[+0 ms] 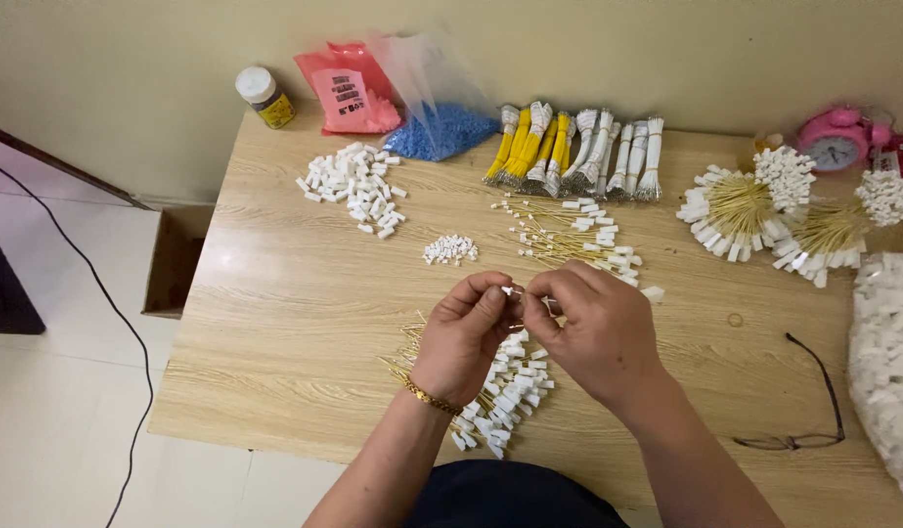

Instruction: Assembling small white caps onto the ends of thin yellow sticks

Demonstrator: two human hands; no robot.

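Pinching a tiny white connector [511, 290], mostly hidden, both left hand [463, 337] and right hand [593, 328] grip it.

A home workbench: wire bundles [578, 152] and connector piles [358, 188] lined the wooden table's [275, 323] far edge beside a pink alarm clock [835, 140].

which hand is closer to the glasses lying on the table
The right hand. It is raised mid-table, with the glasses off to its right near the table's front edge. The left hand is farther away, on the far side of the right hand.
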